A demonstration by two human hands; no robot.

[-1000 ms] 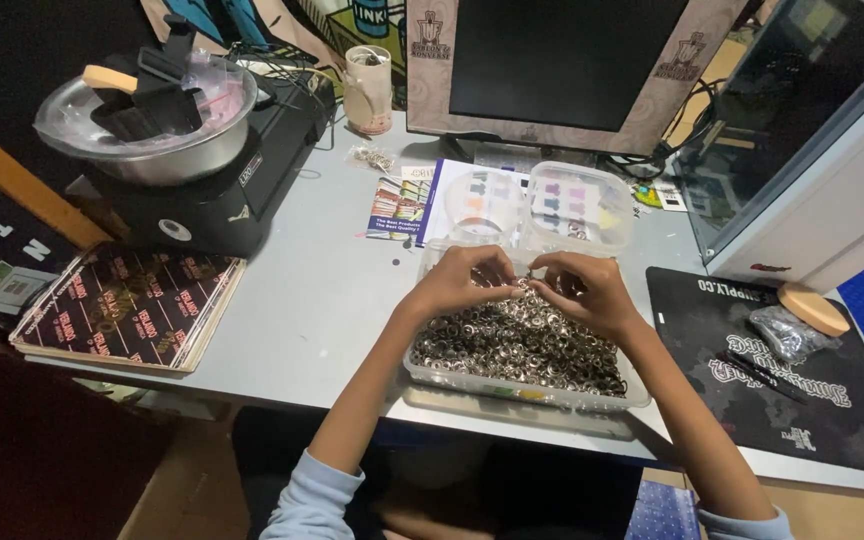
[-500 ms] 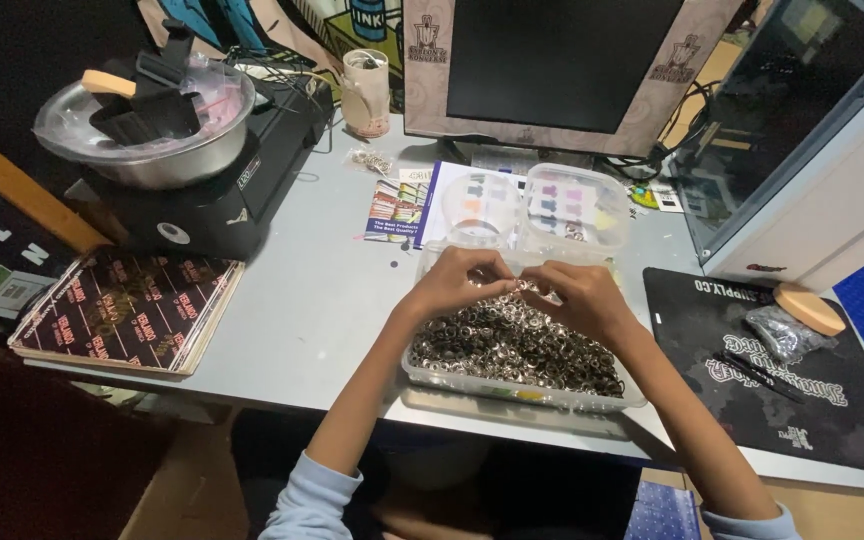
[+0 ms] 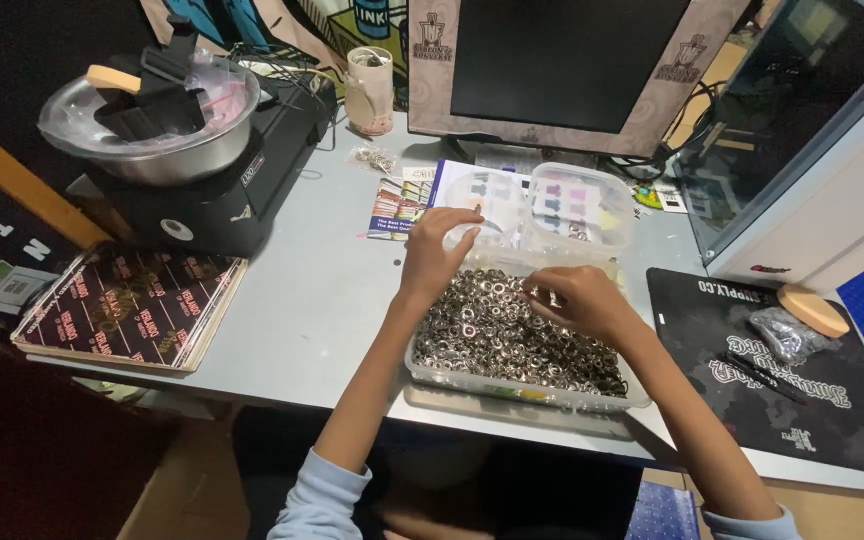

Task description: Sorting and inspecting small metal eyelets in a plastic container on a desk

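Observation:
A clear plastic tray [image 3: 432,362] heaped with small metal rings [image 3: 497,340] sits at the desk's front edge. My left hand [image 3: 435,252] is at the tray's far left corner. Its fingers are spread and reach toward a clear lidded box [image 3: 577,205] just behind the tray. Over the far side of the heap, my right hand [image 3: 580,302] is curled, with its fingertips pinched on a small metal ring. Both forearms come up from the bottom edge in light blue sleeves.
A monitor [image 3: 562,60] stands behind the box, with leaflets [image 3: 397,207] in front of it. At the left are a black machine [image 3: 212,195] carrying a steel bowl [image 3: 147,125], and a stack of dark printed sheets [image 3: 132,310]. At the right lie a black mat [image 3: 782,390] and a computer case [image 3: 802,130].
The hands were together over the rings. My left hand has since moved away and up toward the clear box, while my right hand stays low over the heap.

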